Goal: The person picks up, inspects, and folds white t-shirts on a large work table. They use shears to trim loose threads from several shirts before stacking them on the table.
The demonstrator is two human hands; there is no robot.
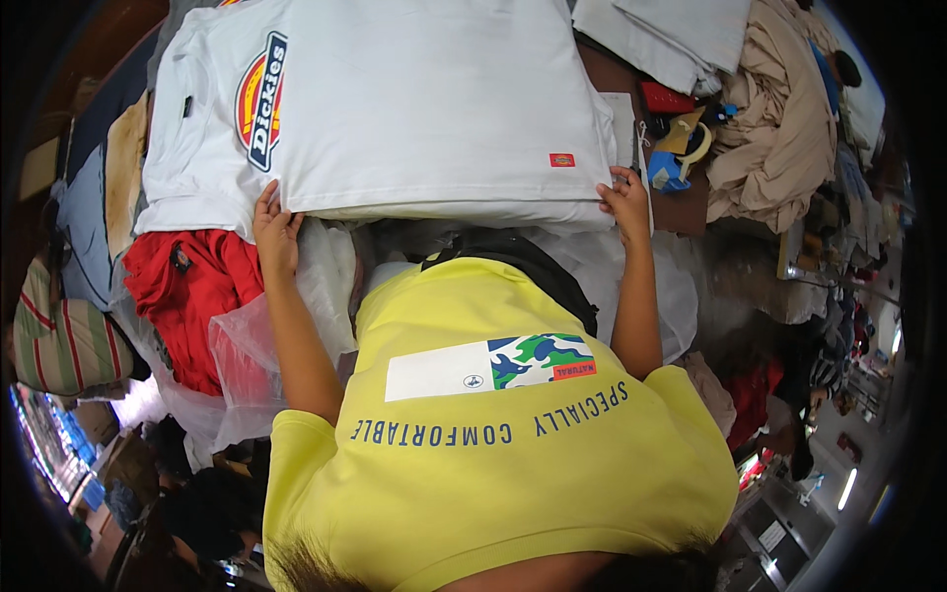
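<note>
A white T-shirt (434, 109) lies across the brown table (683, 209), its near corners pinched by the left hand (277, 235) and right hand (626, 204). Beige fabric (767, 128) heaps at right; red garments (192, 296) sit in clear plastic (254, 380) at left.

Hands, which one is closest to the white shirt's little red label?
The right hand, at the corner of the white shirt, is closest to the red label. The left hand is farther, near the big logo.

my left fingers (264, 200) and right fingers (625, 182) hold the near edge of a red-tagged white t-shirt (434, 118).
</note>
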